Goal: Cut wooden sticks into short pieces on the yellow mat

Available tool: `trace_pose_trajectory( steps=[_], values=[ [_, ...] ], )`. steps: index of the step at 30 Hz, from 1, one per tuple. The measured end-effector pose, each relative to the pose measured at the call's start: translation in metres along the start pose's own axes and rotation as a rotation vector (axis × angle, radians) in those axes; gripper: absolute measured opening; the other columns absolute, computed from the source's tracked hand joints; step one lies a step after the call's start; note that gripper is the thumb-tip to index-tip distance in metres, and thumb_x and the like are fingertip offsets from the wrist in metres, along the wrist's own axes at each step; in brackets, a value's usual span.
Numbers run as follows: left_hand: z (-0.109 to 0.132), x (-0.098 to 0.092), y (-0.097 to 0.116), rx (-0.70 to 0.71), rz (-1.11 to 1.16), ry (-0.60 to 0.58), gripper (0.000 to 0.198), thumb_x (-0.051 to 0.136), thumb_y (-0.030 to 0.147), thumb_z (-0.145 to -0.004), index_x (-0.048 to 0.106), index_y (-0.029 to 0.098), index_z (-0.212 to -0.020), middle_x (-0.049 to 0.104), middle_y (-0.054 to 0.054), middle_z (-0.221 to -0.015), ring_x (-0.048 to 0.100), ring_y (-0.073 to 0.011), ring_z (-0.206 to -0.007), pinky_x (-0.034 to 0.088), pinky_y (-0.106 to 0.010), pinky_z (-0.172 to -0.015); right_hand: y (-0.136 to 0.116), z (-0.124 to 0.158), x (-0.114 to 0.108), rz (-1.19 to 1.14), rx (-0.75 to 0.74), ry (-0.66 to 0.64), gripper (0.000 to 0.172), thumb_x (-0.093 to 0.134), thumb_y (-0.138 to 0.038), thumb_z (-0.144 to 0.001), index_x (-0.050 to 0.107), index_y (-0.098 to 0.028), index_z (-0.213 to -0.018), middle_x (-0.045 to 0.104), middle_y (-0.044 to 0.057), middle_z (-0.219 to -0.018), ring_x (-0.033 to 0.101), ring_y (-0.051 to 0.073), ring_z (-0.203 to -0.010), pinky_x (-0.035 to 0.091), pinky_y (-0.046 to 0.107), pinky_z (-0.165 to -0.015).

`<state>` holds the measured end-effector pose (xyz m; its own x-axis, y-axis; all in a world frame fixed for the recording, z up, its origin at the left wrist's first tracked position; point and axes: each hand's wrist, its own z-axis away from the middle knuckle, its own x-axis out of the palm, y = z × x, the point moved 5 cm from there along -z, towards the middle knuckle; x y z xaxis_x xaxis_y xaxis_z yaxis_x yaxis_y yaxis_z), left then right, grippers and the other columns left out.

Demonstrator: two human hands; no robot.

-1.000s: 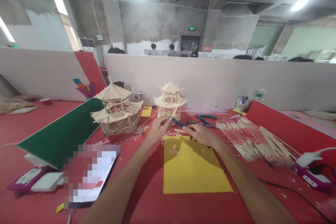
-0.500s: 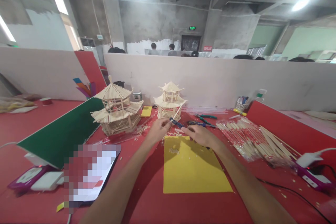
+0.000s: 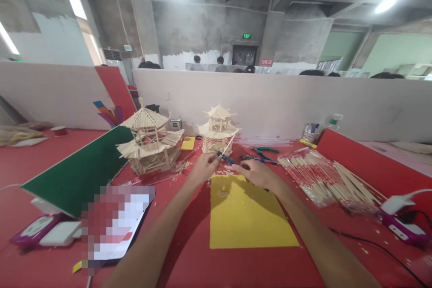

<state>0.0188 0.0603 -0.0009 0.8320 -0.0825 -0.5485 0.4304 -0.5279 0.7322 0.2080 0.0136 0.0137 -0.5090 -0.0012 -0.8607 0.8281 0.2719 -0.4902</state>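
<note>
While the left hand (image 3: 204,167) pinches one stick (image 3: 228,145), the right hand (image 3: 258,173) grips one blue tool (image 3: 227,158).

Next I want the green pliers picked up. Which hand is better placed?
Right, I'd say: the right hand is nearer, with the green pliers just beyond it. It would probably need to let go of the blue tool first. The left hand is farther off and appears to pinch a stick.
</note>
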Motion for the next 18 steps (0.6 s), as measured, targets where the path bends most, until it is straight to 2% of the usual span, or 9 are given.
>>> trace_pose_trajectory(
  steps=[18],
  values=[
    [0.0003, -0.0005, 0.001, -0.003, -0.008, -0.01, 0.035, 0.05, 0.04, -0.089, 0.055, 0.016, -0.064, 0.056, 0.001, -0.058, 0.048, -0.0122, -0.057, 0.032, -0.024, -0.056, -0.0011, 0.0003, -0.0008, 0.014, -0.029, 0.011, 0.056, 0.047, -0.069, -0.087, 0.056, -0.019, -0.064, 0.061, 0.003, -0.062, 0.053, 0.015, -0.057, 0.031, 0.026, -0.055]
  ],
)
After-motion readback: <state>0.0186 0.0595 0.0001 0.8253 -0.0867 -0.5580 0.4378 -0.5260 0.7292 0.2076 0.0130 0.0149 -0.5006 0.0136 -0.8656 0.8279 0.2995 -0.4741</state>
